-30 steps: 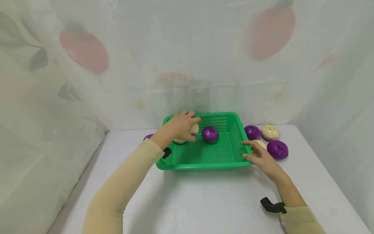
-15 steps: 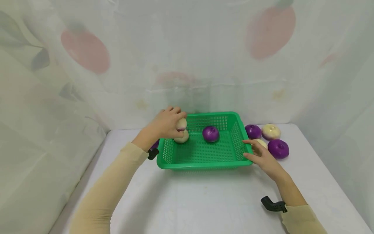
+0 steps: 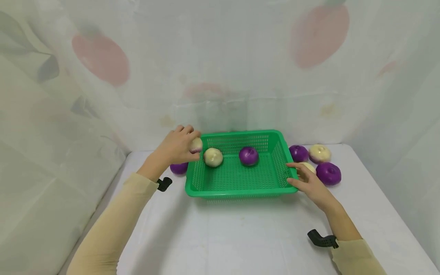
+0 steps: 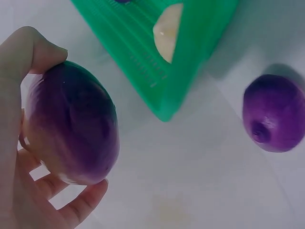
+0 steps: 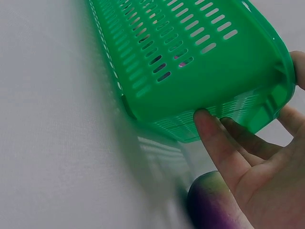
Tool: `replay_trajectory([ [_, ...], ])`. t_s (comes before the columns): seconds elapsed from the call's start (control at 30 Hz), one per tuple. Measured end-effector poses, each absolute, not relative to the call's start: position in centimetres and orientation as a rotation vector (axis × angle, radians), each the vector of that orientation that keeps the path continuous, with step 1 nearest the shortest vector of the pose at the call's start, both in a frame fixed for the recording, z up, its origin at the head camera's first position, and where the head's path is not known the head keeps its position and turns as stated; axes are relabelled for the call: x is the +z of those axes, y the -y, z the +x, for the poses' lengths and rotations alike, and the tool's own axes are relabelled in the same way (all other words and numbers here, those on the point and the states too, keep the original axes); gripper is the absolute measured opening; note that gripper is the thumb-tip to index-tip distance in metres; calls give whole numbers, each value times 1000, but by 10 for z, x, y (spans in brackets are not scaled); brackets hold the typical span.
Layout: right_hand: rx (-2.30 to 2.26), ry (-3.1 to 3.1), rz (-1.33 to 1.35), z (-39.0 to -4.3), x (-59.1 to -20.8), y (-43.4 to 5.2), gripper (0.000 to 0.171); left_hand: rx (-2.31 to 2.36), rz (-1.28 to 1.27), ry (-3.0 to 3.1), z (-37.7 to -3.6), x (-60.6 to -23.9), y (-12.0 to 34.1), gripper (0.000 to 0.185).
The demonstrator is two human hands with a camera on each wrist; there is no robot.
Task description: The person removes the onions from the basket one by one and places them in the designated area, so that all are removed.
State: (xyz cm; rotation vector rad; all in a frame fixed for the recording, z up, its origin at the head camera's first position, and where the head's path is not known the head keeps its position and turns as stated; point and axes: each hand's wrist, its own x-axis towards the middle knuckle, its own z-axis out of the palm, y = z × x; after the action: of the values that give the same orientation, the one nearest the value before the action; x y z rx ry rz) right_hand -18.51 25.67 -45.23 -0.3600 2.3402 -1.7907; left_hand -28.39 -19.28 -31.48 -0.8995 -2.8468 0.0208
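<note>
My left hand (image 3: 178, 146) grips a white-and-purple turnip (image 3: 196, 145) above the left rim of the green plastic basket (image 3: 240, 194). In the left wrist view, the turnip's purple side (image 4: 78, 126) faces the camera, with the thumb on one side and fingers beneath. Inside the basket lie a pale turnip (image 3: 213, 157) at the left and a purple turnip (image 3: 249, 156) near the middle. My right hand (image 3: 311, 187) holds the basket's right rim, its fingers on both sides of the wall in the right wrist view.
On the table left of the basket rests another purple turnip (image 3: 178, 169), partly hidden by my left hand. Right of the basket sit a purple turnip (image 3: 298, 153), a pale one (image 3: 320, 153), a larger purple one (image 3: 328, 173) and a half-hidden pale one (image 3: 308, 167). A curtain hangs behind.
My left hand has carried the turnip leftward from over the basket to its left rim, uncovering the pale turnip inside. The right hand stays on the rim.
</note>
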Motion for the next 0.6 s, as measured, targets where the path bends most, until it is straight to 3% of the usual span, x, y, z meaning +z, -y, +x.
replay_trajectory([
  [0.6, -1800, -2337, -357, -184, -450, -256, 57, -93, -615, 2967, -286, -334, 247, 56],
])
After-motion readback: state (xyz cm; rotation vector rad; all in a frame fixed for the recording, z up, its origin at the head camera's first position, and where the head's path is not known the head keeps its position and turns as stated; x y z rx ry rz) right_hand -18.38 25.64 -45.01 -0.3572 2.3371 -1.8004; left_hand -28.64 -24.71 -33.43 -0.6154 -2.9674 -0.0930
